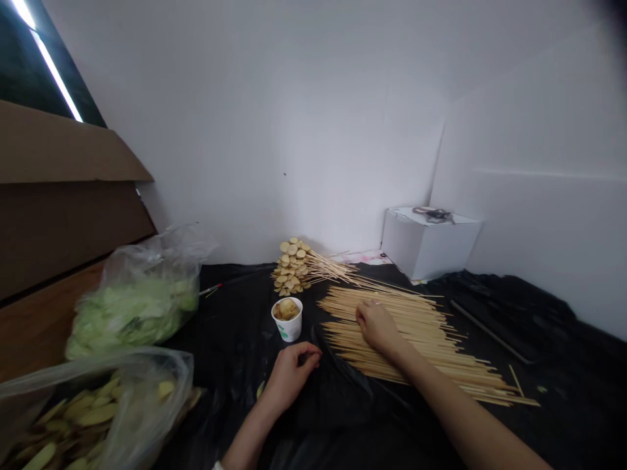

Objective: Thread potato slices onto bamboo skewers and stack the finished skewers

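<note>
My right hand (376,323) reaches down onto a wide layer of thin wooden skewers (421,320), its bent fingers closed on a skewer, though the tips are partly hidden. Over the black sheet, just in front of a white paper cup (290,329), is my left hand (292,372). Its fingers curl toward the thumb in a loose ring, with nothing visible in them. Pale potato slices (288,309) fill the cup. Behind it lies a pile of potato slices (292,264) on skewers, the bare sticks pointing right.
At left sit a clear bag of pale green vegetable pieces (137,307) and an open plastic bag (161,365) with more potato slices. A white box (431,241) with a dark item on top stands back right. Black plastic sheeting (230,326) covers the work surface before a white wall.
</note>
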